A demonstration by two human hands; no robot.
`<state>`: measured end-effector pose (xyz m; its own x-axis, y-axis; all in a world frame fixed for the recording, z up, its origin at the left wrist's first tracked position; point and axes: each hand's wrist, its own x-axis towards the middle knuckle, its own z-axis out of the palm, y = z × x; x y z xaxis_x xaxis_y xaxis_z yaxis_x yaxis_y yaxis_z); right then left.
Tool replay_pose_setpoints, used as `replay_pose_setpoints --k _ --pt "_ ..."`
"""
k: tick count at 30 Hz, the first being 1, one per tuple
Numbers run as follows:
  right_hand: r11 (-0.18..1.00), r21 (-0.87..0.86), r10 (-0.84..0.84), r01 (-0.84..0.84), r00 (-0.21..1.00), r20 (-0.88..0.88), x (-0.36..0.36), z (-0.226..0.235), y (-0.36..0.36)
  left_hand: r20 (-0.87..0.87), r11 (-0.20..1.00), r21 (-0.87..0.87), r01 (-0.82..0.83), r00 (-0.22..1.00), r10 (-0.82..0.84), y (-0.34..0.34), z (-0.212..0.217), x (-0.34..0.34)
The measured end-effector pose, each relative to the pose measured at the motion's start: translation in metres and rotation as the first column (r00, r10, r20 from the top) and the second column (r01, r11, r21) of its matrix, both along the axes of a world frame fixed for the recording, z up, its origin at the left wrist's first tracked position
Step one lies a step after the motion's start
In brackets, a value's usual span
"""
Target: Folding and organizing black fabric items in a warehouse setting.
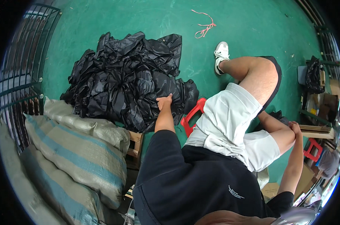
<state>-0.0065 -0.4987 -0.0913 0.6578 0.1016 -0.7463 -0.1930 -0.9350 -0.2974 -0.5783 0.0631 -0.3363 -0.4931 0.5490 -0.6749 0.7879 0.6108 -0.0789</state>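
Note:
A big heap of crumpled black plastic bags (117, 88) lies on the floor to the left of my legs. My left hand (164, 101) reaches into its right side with the fingers closed on a fold of black plastic bag. Part of those fingers is hidden in the folds. Over on the right, my right hand (295, 128) rests on my bent knee and holds nothing.
Stuffed woven sacks (76, 150) with blue stripes are piled at the left, beside a wooden pallet (134, 148). Metal racks (31, 52) stand at the left edge. A red plastic stool (192, 117) is by my thigh. Pink string (205, 28) lies on the green floor.

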Motion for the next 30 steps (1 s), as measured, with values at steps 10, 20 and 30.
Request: replay_pose_setpoints --k 10,20,30 --pt "0.998 0.04 -0.056 0.053 0.995 0.084 -0.002 0.023 -0.023 0.054 0.975 0.184 0.126 0.989 -0.138 -0.008 -0.019 -0.014" --pt "0.949 0.22 0.159 -0.224 0.947 0.28 0.019 -0.01 0.08 0.341 0.661 0.745 -0.092 0.904 -0.258 0.036 0.063 0.005" --pt "0.631 0.716 0.126 -0.299 0.95 0.285 -0.019 0.017 0.217 0.464 0.426 0.731 -0.534 -0.068 -0.883 0.044 0.335 0.227"
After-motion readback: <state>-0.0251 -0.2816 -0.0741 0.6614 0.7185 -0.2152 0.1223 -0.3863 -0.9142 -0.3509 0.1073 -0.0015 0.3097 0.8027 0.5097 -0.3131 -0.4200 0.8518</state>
